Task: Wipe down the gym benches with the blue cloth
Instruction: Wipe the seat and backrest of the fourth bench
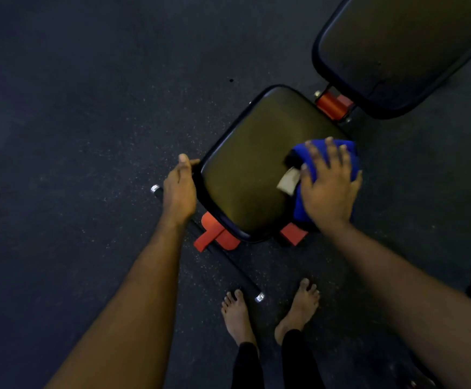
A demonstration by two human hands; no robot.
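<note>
Two hands: my right hand (327,186), spread, presses blue cloth (299,209) onto seat pad (245,169); my left hand (179,189) grips its edge, steadying.

The person is wearing close-fitting black trousers (247,366) that are ending at the ankles. The left foot (235,315) and right foot (299,310) are going bare, toes showing, and the left forearm (133,290) and right forearm (397,276) are showing bare from wrist to frame edge.

Left hand (179,189) at 9 o'clock, gripping seat pad (254,169) edge, right hand (328,186) at 3 o'clock, fingers (330,153) spread flat on blue cloth (301,204)
</note>
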